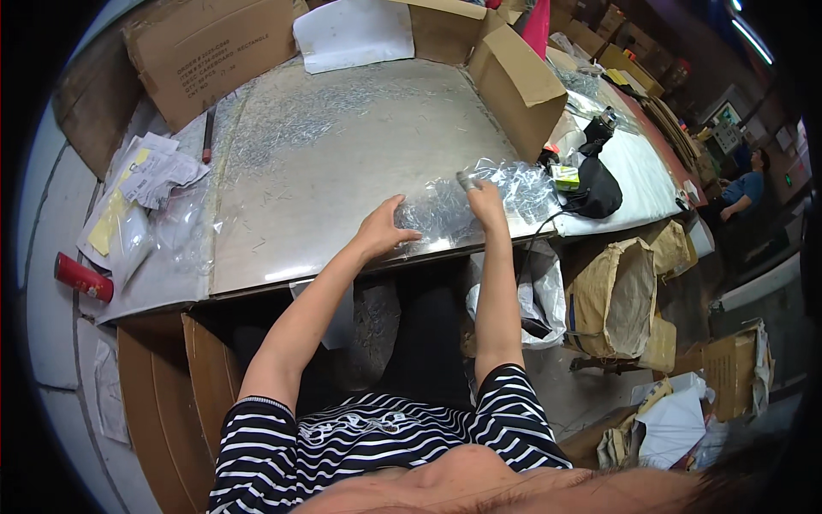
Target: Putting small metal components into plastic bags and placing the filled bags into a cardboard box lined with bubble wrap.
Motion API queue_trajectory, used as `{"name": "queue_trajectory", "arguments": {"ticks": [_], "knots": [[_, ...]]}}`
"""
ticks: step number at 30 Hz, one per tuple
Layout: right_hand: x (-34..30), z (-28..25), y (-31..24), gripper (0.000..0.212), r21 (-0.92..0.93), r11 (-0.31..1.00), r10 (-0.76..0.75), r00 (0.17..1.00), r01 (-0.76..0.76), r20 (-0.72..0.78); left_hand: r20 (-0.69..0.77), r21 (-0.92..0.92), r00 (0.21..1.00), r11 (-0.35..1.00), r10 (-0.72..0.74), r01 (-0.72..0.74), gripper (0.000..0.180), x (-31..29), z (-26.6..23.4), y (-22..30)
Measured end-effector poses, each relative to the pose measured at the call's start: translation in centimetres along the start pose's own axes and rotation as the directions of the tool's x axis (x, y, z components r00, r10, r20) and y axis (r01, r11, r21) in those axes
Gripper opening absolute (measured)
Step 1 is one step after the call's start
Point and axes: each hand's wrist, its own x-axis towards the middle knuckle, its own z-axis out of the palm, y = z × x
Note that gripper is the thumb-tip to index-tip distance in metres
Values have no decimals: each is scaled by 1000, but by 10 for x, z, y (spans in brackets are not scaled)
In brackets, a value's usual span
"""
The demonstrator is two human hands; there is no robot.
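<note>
My left hand (384,231) is by the front edge of the worktable, thumb and fingers apart, at the left end of a clear plastic bag (437,212). Shiny thin metal pieces show in or under the plastic. My right hand (485,206) is over the bag's middle, fingers closed. A small greyish thing (466,180) shows at its fingertips, too small to name. Right of that hand lies a heap of crinkled clear plastic and thin shiny pieces (524,190). Many more thin metal pieces (300,120) are scattered over the table's far left.
Cardboard boxes (214,60) (518,86) stand along the far side. Papers (154,176), a red can (83,277) and a dark red stick (208,135) lie left. A black bag (595,188) sits right. Sacks (612,300) stand below; a person (743,193) is far right.
</note>
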Motion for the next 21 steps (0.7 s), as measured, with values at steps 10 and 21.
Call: {"name": "queue_trajectory", "arguments": {"ticks": [10,21], "knots": [[-32,44,-65,37,-131,984,-101,984,121,149,-29,-322,998,946,-59,46,89,-32,-20,0],[-49,52,-113,58,-52,969,-176,819,242,545,-127,-188,987,979,-100,75,75,-45,-13,0]]}}
